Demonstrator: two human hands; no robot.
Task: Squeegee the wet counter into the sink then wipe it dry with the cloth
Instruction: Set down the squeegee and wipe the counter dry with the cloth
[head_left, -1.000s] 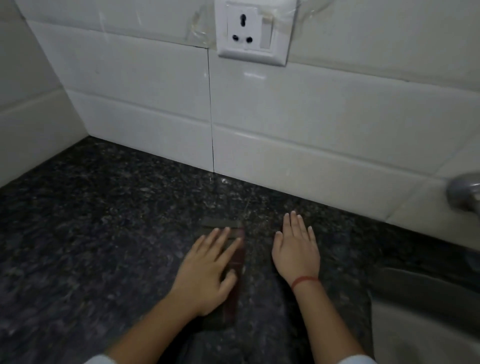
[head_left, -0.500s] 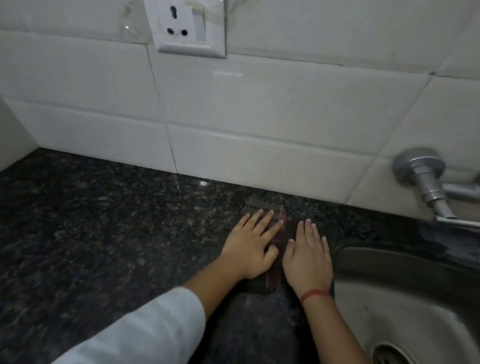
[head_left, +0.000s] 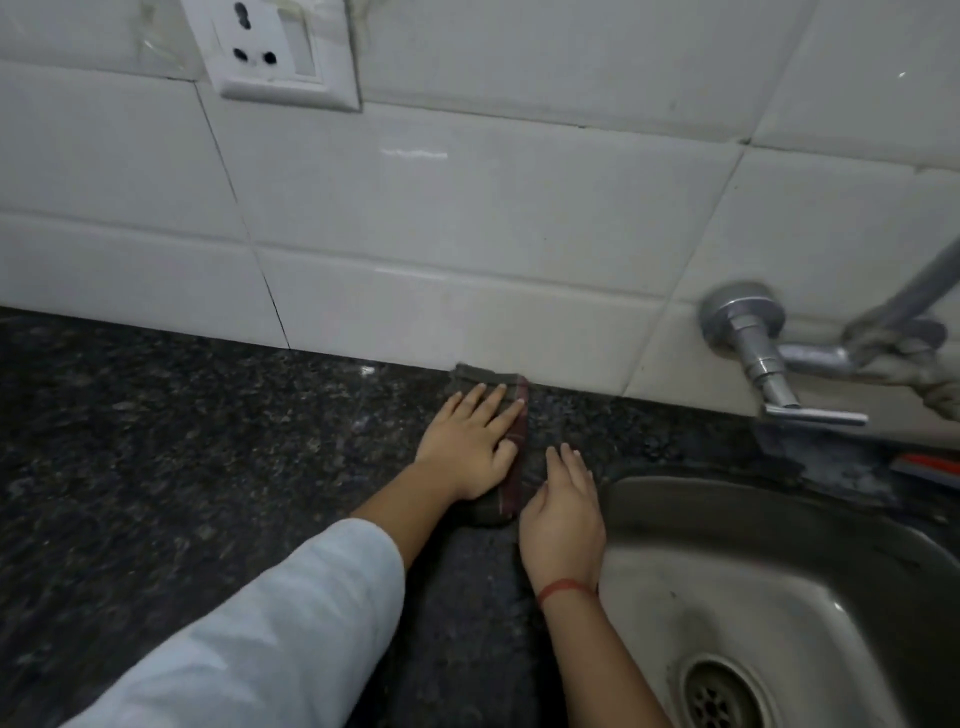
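One dark red-edged pad (head_left: 511, 486), type unclear, mostly hiding under left hand (head_left: 470, 447) pressing flat at worktop (head_left: 182, 467) back edge; right hand (head_left: 563, 519) lying flat, touching sink (head_left: 727, 512) rim.

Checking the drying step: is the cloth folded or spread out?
Seemingly folded: the cloth lies as a narrow flat pad under the left hand, reaching the wall.

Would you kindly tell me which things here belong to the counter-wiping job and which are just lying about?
Job: left hand, flat on the striped cloth; right hand; granite counter; steel sink.
Just there: wall tap; power socket; white tiles.
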